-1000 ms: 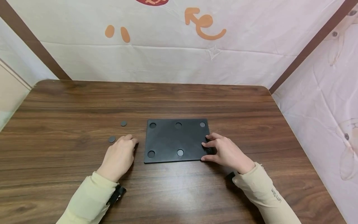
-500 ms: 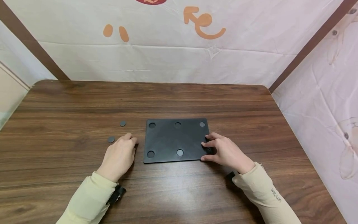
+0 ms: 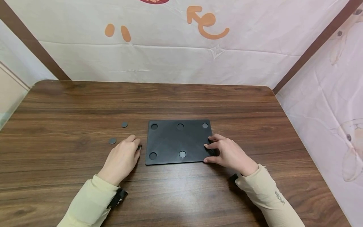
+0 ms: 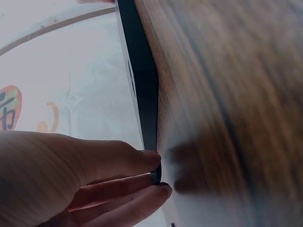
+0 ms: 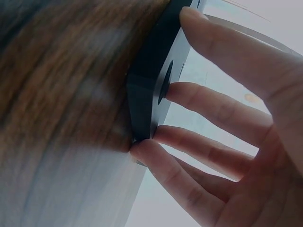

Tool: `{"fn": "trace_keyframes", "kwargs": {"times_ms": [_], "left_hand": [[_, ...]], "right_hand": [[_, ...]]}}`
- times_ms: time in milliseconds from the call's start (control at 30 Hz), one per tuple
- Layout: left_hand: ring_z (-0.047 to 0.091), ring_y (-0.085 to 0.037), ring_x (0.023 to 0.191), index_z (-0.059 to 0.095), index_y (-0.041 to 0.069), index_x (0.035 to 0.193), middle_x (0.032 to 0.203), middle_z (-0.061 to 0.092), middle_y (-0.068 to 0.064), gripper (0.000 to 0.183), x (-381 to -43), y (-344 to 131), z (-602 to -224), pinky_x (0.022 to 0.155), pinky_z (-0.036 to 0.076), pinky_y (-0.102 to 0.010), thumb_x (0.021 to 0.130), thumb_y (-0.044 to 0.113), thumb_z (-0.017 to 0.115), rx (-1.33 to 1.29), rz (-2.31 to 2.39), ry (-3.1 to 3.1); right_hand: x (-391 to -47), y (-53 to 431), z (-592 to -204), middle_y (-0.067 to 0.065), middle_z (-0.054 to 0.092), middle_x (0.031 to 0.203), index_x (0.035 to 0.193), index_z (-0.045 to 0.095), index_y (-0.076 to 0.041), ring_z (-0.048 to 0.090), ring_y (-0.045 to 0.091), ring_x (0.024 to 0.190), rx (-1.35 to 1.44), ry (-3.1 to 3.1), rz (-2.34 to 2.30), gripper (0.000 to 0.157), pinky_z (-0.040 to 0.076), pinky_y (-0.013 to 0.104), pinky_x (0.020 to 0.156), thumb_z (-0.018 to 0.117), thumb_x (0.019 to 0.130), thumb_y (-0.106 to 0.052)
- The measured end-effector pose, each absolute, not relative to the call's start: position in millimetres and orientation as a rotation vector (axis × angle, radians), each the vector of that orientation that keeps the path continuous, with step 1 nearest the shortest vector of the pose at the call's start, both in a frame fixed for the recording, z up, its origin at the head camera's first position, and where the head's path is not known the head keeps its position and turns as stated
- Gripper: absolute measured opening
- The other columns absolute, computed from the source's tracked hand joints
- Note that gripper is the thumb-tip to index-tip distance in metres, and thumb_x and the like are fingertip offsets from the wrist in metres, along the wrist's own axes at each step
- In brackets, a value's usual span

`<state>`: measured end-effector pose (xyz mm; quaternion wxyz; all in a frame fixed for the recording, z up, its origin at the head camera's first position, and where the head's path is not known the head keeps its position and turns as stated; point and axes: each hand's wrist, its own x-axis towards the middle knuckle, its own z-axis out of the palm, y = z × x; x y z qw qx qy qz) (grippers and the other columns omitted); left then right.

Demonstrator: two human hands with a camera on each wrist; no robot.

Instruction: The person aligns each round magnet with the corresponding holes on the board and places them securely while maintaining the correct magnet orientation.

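We hold a small dark disc [image 4: 156,178] in our left hand [image 3: 119,162], with thumb and fingers clamped on it, just beside the left edge of a black board [image 3: 178,138]. The fingers of our right hand [image 3: 231,154] are spread apart and touch the board at its near right corner. The board lies flat on the brown surface [image 3: 175,198]. Two of its round holes [image 3: 182,154] look filled. One loose disc [image 3: 112,141] lies near our left hand, and another loose disc [image 3: 124,125] lies farther off. We think the disc we hold is light, hard and thin, so it may slip, and its rim is best to pinch. The board looks stiff, so we can steady it by its edges
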<state>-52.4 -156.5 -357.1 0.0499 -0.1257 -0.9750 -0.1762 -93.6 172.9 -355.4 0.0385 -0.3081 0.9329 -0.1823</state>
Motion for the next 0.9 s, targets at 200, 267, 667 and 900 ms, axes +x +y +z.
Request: {"fn": "trace_keyframes", "kwargs": {"times_ms": [200,267,667,900], "left_hand": [[0.062,-0.025,0.07,0.066,-0.001,0.087,0.087,0.061,-0.011,0.006,-52.7,-155.9,-357.0,0.056,0.051,-0.038,0.083,-0.001,0.069,-0.365,-0.545,-2.955],[0.062,-0.024,0.069,0.065,0.0,0.086,0.086,0.061,-0.011,0.005,-52.5,-155.3,-356.8,0.056,0.051,-0.038,0.083,0.0,0.068,-0.367,-0.544,-2.947],[0.062,-0.021,0.068,0.067,0.002,0.088,0.083,0.061,-0.007,0.008,-49.4,-149.0,-355.2,0.052,0.05,-0.035,0.082,0.003,0.072,-0.425,-0.505,-2.917],[0.063,-0.02,0.07,0.067,0.003,0.087,0.082,0.061,-0.005,0.009,-47.3,-143.6,-354.8,0.05,0.049,-0.033,0.08,0.003,0.073,-0.479,-0.5,-2.898]], "right_hand": [[-93.6,173.1,-355.9,0.016,0.062,0.12,0.108,0.074,-0.005,0.065,0.027,0.104,-0.947,2.865,-0.553,0.05,0.054,0.038,0.082,0.084,0.07,-0.035],[-93.7,173.1,-356.0,0.016,0.062,0.12,0.108,0.074,-0.005,0.065,0.027,0.103,-0.948,2.865,-0.552,0.05,0.055,0.038,0.082,0.084,0.07,-0.035],[-93.8,173.5,-357.2,0.016,0.062,0.121,0.109,0.074,-0.005,0.065,0.027,0.104,-0.95,2.867,-0.555,0.05,0.054,0.039,0.082,0.084,0.071,-0.035],[-93.6,172.8,-356.8,0.016,0.062,0.121,0.109,0.074,-0.005,0.065,0.027,0.104,-0.948,2.867,-0.551,0.05,0.054,0.039,0.082,0.084,0.071,-0.036]]}}
